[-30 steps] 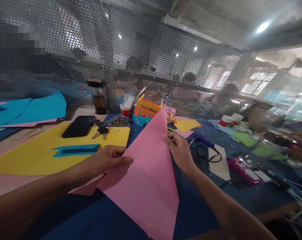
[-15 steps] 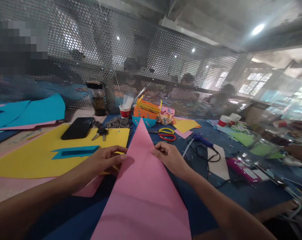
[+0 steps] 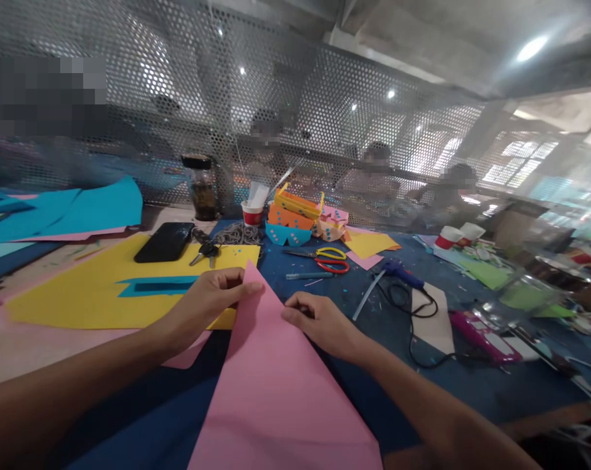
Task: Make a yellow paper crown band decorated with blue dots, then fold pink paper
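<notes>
A folded sheet of pink paper (image 3: pixel 286 385) points away from me, its narrow tip at the far end and its wide end at the lower edge of the view. My left hand (image 3: pixel 220 294) pinches the paper near the tip, thumb on top. On the right slanted edge, my right hand (image 3: pixel 322 323) grips the paper between thumb and curled fingers. Beyond the tip lie scissors (image 3: pixel 332 259) with yellow and red handles and a light-blue pen-like cutter (image 3: pixel 309 276). A cut blue paper piece (image 3: pixel 158 286) rests left of my left hand.
Yellow paper (image 3: pixel 80 294) carries a black phone (image 3: pixel 164 242) and keys (image 3: pixel 206 251). A jar (image 3: pixel 201 189), a red-and-white cup (image 3: pixel 252 213) and folded paper boats (image 3: pixel 290 222) stand at the back. A blue glue gun (image 3: pixel 402 273) with a looping cord lies right, near a pink device (image 3: pixel 486 336).
My left hand has moved up to the paper's tip, which now sits lower and further left. My right hand has shifted slightly left and down along the edge.
</notes>
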The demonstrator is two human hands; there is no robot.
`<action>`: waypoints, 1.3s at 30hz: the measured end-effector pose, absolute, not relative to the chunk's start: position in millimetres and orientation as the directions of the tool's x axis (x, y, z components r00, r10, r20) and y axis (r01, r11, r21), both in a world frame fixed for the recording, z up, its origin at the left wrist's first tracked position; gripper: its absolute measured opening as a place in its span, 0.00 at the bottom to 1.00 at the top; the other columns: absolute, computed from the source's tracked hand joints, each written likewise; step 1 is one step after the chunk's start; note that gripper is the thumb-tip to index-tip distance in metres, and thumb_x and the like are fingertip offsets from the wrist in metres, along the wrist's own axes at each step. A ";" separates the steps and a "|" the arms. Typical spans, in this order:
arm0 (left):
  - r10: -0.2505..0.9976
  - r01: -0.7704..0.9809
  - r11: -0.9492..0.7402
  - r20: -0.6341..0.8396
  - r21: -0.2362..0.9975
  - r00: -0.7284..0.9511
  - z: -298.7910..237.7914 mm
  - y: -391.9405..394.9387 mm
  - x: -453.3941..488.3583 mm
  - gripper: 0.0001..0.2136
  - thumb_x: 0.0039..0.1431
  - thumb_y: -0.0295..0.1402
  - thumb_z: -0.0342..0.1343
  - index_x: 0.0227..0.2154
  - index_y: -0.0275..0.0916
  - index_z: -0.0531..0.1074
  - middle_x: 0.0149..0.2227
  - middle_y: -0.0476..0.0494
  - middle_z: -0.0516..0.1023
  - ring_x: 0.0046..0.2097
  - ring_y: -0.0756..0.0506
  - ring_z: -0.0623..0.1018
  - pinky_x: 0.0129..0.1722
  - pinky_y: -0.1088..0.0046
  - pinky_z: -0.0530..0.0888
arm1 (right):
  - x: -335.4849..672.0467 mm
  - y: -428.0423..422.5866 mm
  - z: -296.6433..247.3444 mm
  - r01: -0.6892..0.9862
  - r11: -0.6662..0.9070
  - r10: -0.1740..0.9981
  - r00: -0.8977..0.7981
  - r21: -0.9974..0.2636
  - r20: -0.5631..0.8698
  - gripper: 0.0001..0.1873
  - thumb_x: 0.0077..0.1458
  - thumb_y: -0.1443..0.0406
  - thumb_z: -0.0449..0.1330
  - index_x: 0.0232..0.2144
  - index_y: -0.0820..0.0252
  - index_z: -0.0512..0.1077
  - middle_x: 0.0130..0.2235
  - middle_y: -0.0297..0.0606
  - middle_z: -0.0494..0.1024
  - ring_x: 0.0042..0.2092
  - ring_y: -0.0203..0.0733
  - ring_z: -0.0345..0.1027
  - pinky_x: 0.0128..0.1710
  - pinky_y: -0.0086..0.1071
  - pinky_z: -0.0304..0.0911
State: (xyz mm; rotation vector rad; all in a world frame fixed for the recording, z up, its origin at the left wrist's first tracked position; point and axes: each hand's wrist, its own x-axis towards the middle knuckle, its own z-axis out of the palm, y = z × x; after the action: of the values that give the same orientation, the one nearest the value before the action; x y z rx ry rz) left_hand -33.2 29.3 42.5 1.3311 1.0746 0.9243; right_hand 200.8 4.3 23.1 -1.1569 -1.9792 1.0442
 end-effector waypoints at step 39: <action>0.855 0.436 -0.310 0.048 0.845 0.516 23.7 32.9 -33.6 0.05 0.52 0.35 0.62 0.28 0.40 0.80 0.26 0.49 0.81 0.30 0.47 0.75 0.29 0.75 0.68 | 182.7 -2.2 13.3 0.464 0.409 0.877 -0.436 -0.786 0.200 0.03 0.58 0.66 0.60 0.32 0.58 0.73 0.28 0.29 0.74 0.30 0.34 0.67 0.32 0.28 0.58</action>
State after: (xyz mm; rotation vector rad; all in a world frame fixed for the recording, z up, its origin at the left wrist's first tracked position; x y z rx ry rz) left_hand -33.6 32.9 23.7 1.9333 1.0585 0.6441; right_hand 182.7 -2.2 13.3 -1.1351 -2.0581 0.8769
